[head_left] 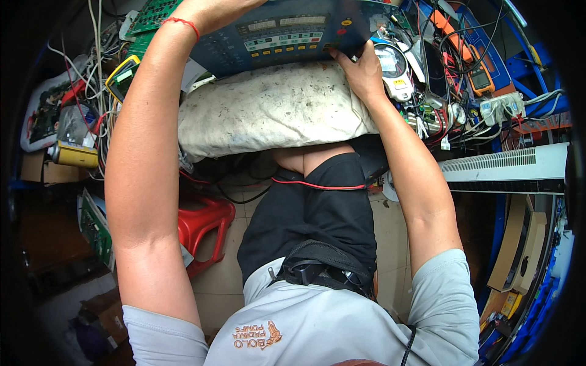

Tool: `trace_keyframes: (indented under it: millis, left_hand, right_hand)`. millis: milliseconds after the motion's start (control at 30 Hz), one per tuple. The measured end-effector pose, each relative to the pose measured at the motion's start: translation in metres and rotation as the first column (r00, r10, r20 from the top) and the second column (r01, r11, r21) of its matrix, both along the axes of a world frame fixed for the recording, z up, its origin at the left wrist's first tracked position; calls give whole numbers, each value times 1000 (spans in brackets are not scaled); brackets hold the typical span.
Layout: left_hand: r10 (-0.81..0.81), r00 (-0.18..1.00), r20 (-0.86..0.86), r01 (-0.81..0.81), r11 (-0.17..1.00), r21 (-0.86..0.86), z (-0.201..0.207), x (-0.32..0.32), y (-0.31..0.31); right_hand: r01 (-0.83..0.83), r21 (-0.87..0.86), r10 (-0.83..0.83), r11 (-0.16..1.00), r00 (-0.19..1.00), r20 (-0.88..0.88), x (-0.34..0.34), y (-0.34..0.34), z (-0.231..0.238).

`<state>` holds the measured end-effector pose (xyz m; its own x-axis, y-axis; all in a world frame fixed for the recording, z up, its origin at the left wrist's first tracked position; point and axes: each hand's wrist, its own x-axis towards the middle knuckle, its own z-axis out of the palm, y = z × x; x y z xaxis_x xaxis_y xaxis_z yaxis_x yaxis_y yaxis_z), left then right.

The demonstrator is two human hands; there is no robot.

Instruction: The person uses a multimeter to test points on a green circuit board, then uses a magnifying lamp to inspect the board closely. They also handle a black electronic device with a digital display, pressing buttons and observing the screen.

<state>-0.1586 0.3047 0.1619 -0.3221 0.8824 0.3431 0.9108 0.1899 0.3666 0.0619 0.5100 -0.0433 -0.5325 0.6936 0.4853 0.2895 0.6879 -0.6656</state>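
Above stained cloth [262,110], right fingers [343,60] hold a blue panel [287,38] with yellow buttons [284,50], the left hand [223,8]'s grip unclear.

This looks like an electronics repair workshop: bare green circuit boards [152,16] lie at eleven o'clock, a yellow-edged meter [124,74] at ten and an orange handheld meter [480,77] at two. Loose cables [99,61] tangle near ten, and a blue control panel [287,38] with buttons fills twelve.
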Motion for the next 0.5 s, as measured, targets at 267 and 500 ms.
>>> trace_keyframes:
  millis: [267, 500]
  left_hand:
    - [4, 1000, 0, -4, 1000, 0, 0, 0, 0]
    - [4, 1000, -4, -4, 1000, 3, -3, -2, 1]
  right_hand:
    - [-16, 12, 16, 1000, 999, -44, -2, 3, -5]
    - [2, 26, -1, 1000, 999, -47, -2, 4, -6]
